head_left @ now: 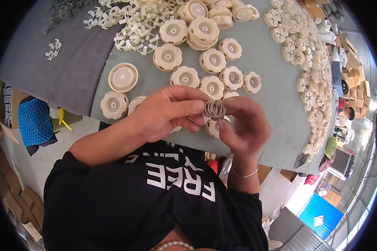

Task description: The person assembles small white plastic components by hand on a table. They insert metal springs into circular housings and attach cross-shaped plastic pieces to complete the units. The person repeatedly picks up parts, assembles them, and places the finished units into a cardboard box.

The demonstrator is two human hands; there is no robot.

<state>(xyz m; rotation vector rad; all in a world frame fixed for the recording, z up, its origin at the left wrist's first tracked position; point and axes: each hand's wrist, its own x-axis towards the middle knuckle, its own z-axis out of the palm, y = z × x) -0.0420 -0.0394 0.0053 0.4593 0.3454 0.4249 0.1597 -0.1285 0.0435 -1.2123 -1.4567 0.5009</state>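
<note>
A metal coil spring (pixel 215 109) is held between my two hands above the near part of the table. My left hand (pixel 167 112) pinches its left side between thumb and fingers. On the other side, the fingers and thumb of my right hand (pixel 247 123) close on the spring's right end. Below and beyond the hands lie several round cream plastic housings with notched rims, such as one housing (pixel 184 77) just past my left fingers. A wider shallow cap (pixel 123 78) rests to the left of them. Some housings are partly hidden under my hands.
White plastic clip rings (pixel 132 27) are heaped at the back, beside a pile of dark springs (pixel 65 12). Stacked housings (pixel 203 31) stand at the back middle. A long row of assembled cream pieces (pixel 308 75) runs along the table's right edge. Cardboard boxes (pixel 356 92) stand farther right.
</note>
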